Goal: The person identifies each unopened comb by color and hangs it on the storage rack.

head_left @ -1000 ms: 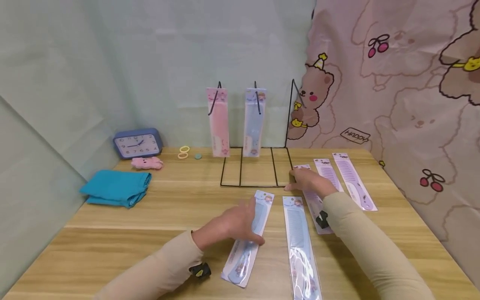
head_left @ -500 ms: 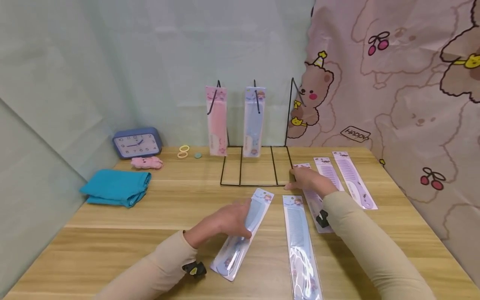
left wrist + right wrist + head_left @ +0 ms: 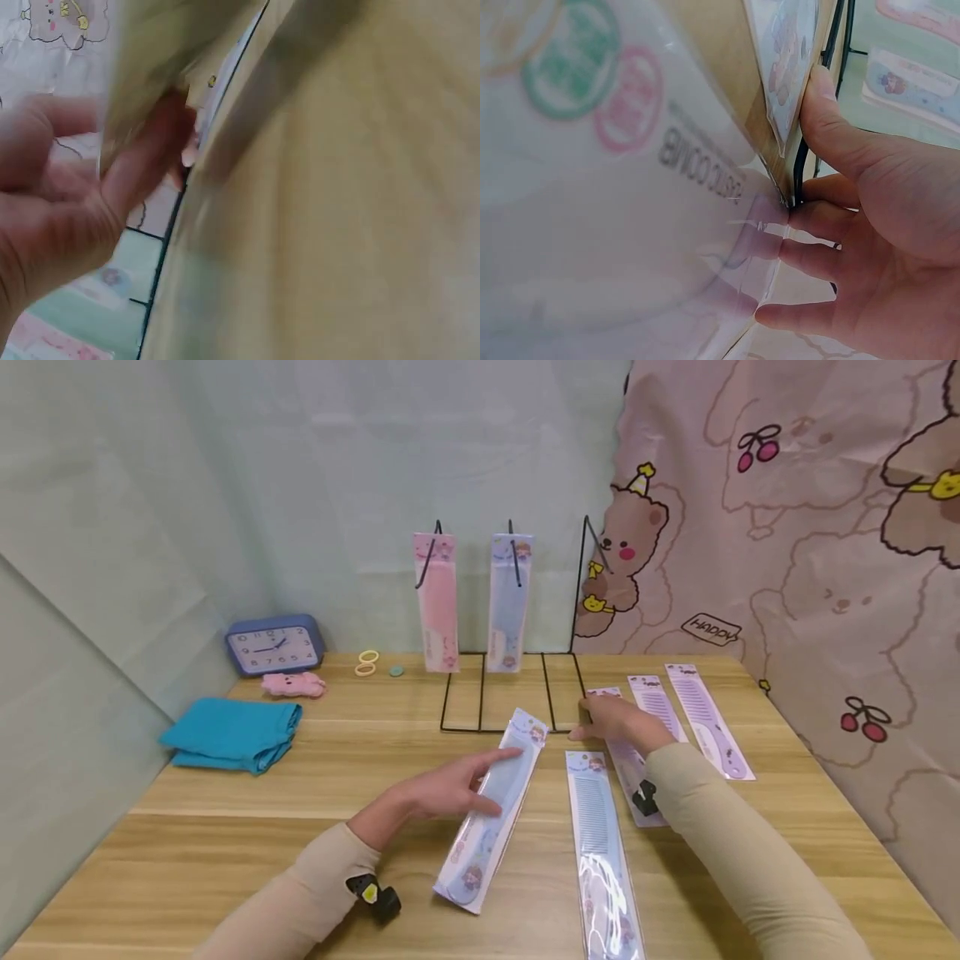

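Note:
In the head view my left hand (image 3: 453, 787) holds a packaged blue comb (image 3: 491, 818) at a slant over the table, its header end up. The left wrist view shows my left thumb (image 3: 154, 146) on one side of the package and fingers on the other. My right hand (image 3: 618, 720) holds the front right corner of a black wire display rack (image 3: 498, 732), beside a packaged purple comb (image 3: 633, 781). In the right wrist view the right thumb (image 3: 826, 105) and forefinger lie at the rack's wire. A packaged pink comb (image 3: 437, 610) and another blue one (image 3: 510, 610) hang on its hooks.
A second packaged blue comb (image 3: 596, 827) lies in front of me, with more purple combs (image 3: 708, 722) at right. At left are a blue clock (image 3: 274, 646), a pink plush clip (image 3: 292, 685), a folded teal cloth (image 3: 234, 733) and small hair ties (image 3: 365, 669).
My left hand has lifted the blue comb package from the table and moved its header end up toward the rack, with the fingers shifting along it. The right hand has stayed at the rack's corner.

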Demonstrator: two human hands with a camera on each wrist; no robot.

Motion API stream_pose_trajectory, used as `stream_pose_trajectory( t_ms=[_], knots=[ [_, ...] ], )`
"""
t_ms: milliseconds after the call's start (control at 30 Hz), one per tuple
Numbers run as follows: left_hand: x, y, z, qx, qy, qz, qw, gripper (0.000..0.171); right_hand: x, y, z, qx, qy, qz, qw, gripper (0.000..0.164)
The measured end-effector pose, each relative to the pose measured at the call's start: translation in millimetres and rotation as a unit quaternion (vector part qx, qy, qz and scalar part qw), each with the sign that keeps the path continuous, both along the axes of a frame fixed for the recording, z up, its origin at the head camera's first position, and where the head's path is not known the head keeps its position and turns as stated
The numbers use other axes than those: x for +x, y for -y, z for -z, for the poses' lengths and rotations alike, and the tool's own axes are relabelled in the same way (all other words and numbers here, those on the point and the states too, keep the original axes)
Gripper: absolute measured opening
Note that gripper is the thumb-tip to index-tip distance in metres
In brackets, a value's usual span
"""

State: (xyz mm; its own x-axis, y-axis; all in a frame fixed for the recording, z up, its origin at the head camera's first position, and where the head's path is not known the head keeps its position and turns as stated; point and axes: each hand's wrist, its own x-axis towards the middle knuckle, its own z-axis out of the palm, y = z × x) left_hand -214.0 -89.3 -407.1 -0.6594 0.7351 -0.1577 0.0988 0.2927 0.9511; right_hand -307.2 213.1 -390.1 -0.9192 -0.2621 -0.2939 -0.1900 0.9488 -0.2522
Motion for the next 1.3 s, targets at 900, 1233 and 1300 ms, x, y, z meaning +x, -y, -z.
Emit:
stream_pose_trajectory(
  t_ms=[900, 1233, 1300],
  knots=[
    [-24.9, -11.7, -93.3, 0.224, -0.156, -0.021, 0.9618, 0.103, -0.1, -1.0, 1.1, -0.013, -0.006, 0.003, 1.0, 0.082],
    [-33.5, -13.2, -84.9, 0.236, -0.137, -0.05, 0.9609, 0.103, -1.8, -0.4, 1.4, -0.016, -0.005, 0.005, 1.0, 0.081],
    [-36.6, -15.5, -83.4, 0.235, -0.136, -0.054, 0.9609, 0.102, -1.4, -1.2, 2.0, -0.017, -0.003, 0.01, 1.0, 0.08]
  ],
)
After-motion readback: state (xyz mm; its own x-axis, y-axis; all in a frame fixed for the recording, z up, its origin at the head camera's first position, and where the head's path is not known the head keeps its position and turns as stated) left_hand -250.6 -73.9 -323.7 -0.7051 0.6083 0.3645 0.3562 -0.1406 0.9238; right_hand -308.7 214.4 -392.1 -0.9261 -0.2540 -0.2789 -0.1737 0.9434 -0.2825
